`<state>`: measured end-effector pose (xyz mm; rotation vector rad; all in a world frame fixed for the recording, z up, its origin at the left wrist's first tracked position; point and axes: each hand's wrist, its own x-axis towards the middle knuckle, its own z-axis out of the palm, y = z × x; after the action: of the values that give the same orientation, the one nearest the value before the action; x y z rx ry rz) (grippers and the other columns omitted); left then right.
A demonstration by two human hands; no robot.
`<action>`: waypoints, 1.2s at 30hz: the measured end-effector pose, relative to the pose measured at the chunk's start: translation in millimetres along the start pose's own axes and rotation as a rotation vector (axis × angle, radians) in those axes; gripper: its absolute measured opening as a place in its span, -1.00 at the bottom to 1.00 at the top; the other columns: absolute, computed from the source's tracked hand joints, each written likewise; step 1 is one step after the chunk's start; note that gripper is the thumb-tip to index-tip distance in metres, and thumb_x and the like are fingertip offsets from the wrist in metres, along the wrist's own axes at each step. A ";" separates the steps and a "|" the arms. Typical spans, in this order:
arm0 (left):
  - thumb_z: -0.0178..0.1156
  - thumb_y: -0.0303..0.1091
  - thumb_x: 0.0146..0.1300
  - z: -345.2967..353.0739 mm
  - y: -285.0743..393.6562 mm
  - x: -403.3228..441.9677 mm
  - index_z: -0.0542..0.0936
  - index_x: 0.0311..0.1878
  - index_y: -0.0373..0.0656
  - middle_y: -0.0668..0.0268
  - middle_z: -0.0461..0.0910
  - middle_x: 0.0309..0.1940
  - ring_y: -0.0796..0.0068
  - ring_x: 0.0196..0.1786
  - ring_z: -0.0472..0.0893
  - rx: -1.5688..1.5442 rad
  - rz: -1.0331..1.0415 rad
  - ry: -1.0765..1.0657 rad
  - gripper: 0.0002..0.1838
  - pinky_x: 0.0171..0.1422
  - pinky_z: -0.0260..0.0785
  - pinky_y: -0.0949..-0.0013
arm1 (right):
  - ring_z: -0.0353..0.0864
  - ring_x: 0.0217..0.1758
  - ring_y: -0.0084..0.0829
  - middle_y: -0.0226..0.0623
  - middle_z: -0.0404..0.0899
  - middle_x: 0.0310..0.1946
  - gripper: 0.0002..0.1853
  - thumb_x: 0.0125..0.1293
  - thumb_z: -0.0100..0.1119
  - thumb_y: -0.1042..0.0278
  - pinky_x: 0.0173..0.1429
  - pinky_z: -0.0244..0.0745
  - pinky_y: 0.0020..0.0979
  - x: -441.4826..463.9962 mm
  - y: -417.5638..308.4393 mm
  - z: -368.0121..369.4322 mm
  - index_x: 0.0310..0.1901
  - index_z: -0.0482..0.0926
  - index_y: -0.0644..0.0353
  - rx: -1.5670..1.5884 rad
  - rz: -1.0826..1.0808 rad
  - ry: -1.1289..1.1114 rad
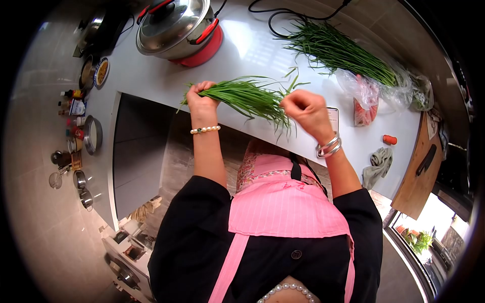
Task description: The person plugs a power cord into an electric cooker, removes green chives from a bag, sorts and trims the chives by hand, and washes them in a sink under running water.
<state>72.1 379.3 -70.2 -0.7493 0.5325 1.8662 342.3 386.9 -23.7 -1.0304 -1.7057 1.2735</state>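
My left hand [203, 97] is wrapped round one end of a bunch of green garlic chives [247, 96], held over the counter's front edge. The long leaves stretch to the right and fan out loosely. At their far end my right hand [307, 112] is closed in a pinch on leaf tips, with the exact leaves hidden by the fingers. A few loose leaves [294, 83] stick up just above that hand. Farther back, a larger pile of chives [338, 50] lies on the counter, its right end in a clear plastic bag [399, 91].
A lidded steel pot [174, 30] sits on a red base at the back left. A black cable [283, 12] runs behind. Right of my hands are a phone [332, 121], a bagged reddish item [365, 106], a grey cloth [378, 166] and a knife [427, 159] on a wooden board [415, 177].
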 end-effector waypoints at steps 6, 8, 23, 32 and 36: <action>-0.20 -0.37 0.17 17.5 19.9 -17.7 0.13 -0.66 -0.05 0.42 0.15 -0.75 0.52 -0.66 0.19 0.031 0.035 -0.069 -0.72 -0.51 0.17 0.47 | 0.58 -0.37 -0.26 -0.26 0.61 -0.37 -0.87 0.09 0.19 0.40 -0.30 0.46 -0.35 12.2 43.9 -27.0 -0.29 0.61 0.15 -0.559 -0.118 -0.059; -0.17 -0.40 0.19 22.7 23.6 -29.0 0.15 -0.65 -0.06 0.43 0.15 -0.74 0.54 -0.63 0.22 0.068 0.078 -0.125 -0.72 -0.49 0.19 0.49 | 0.58 -0.27 -0.20 -0.30 0.60 -0.25 -0.80 0.14 0.14 0.38 -0.23 0.47 -0.28 14.7 42.9 -33.7 -0.16 0.58 0.04 -0.727 -0.064 -0.158; 0.17 -0.43 0.14 45.4 -88.5 -135.6 0.45 -0.17 -0.26 0.36 0.49 -0.35 0.64 -0.37 0.45 0.934 0.574 -0.975 -0.79 -0.35 0.30 0.51 | 0.46 0.12 -0.42 -0.18 0.50 0.01 -0.30 0.03 0.38 0.22 0.18 0.35 -0.43 41.8 -125.7 -11.4 0.17 0.30 0.30 -0.032 -0.478 -0.290; 0.20 -0.56 0.11 59.1 -100.6 -127.4 0.43 -0.02 -0.33 0.40 0.47 -0.19 0.66 -0.14 0.46 0.925 0.707 -1.101 -0.66 -0.03 0.33 0.56 | 0.53 -0.38 -0.50 -0.32 0.57 -0.46 -0.74 0.19 0.17 0.19 -0.26 0.42 -0.45 67.0 -124.6 21.6 -0.26 0.53 0.23 -0.046 -0.377 -0.131; 0.19 -0.39 0.16 71.2 -72.2 -153.0 0.37 0.08 -0.31 0.30 0.50 -0.15 0.50 -0.09 0.52 1.401 0.397 -0.999 -0.57 0.01 0.39 0.45 | 0.48 -0.55 -0.63 -0.41 0.61 -0.51 -0.72 0.19 0.12 0.16 -0.48 0.37 -0.53 76.9 -122.2 14.4 -0.24 0.62 0.20 0.297 -0.224 -0.352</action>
<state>165.4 355.3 86.1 1.1979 1.0938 1.4183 279.8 430.4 99.8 -0.4469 -1.7573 1.5645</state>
